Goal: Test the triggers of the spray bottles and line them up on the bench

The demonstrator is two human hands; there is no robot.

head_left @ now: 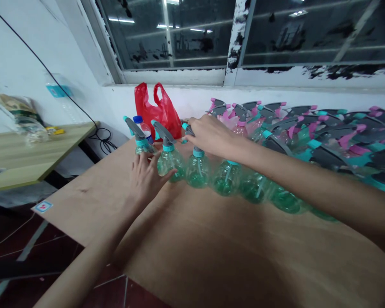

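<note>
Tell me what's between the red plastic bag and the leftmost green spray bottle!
A clear plastic bottle with a blue cap peeks out there, in the head view.

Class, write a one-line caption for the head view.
Two hands reach over a row of green spray bottles on a wooden table beneath a window.

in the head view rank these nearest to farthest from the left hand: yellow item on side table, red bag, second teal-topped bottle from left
1. Second teal-topped bottle, beside the left hand
2. Red bag, behind the row's left end
3. Yellow item, far left on the side table
</note>
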